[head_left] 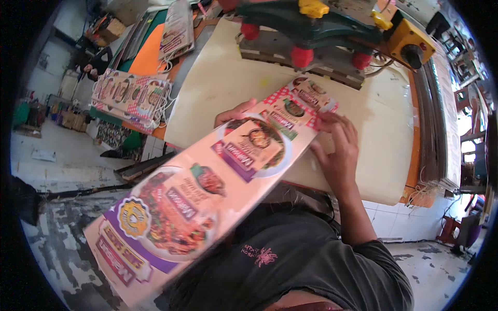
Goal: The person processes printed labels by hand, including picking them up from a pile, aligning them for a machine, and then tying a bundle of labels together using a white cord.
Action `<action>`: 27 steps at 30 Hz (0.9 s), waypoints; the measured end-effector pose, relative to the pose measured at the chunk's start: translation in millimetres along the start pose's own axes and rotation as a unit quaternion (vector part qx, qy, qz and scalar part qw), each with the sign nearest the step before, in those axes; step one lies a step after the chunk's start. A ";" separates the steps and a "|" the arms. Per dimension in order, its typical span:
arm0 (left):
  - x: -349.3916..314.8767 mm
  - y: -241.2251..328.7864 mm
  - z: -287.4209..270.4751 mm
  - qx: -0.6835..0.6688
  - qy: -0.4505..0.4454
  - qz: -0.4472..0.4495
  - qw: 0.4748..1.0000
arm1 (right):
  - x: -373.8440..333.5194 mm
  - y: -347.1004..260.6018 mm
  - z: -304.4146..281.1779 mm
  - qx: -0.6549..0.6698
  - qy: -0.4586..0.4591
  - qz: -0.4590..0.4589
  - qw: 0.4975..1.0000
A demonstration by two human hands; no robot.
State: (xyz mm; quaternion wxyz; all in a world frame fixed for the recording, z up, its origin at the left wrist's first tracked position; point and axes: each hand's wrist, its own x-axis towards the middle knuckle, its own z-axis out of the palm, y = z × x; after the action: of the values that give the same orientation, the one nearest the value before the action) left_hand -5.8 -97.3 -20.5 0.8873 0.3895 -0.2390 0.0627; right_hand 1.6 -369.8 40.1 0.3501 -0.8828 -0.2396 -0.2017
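Observation:
A long printed cardboard sign (pixel 236 160) with food pictures on a pink ground slants across the view, its wide end low at the left. My left hand (pixel 236 113) grips its far-left edge; most of those fingers are hidden behind the board. At the sign's narrow upper end, my right hand (pixel 340 142) is closed on the right edge, fingertips on the red-checked part. Smaller printed pieces show at that end; whether they are separate or part of the sign I cannot tell. Beneath lies a cream sheet (pixel 378 155) covering the worktable.
A dark green machine (pixel 332 23) with red and yellow knobs stands at the far side, its metal bar (pixel 311 59) low over the table. A yellow control box (pixel 412 44) is beside it. Stacked printed signs with white strings (pixel 132 98) lie at the left. Long bundled sheets (pixel 438 114) line the right.

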 end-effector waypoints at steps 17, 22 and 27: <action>13.2 16.8 -14.0 -0.258 0.078 0.173 0.947 | 3.4 9.4 -20.2 0.403 -0.014 0.260 0.877; 11.2 3.5 -33.4 -0.308 0.034 0.117 0.944 | -3.6 12.7 -5.6 0.464 -0.027 0.308 0.830; 11.4 6.5 -34.1 -0.304 0.011 0.068 0.950 | -3.2 11.1 -7.9 0.420 -0.061 0.292 0.857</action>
State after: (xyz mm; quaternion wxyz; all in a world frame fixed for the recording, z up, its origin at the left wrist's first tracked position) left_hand 15.0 -69.1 -30.7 0.9598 0.0836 -0.2626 0.0521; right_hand 3.8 -383.4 38.0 0.7152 -0.6918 -0.0538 0.0843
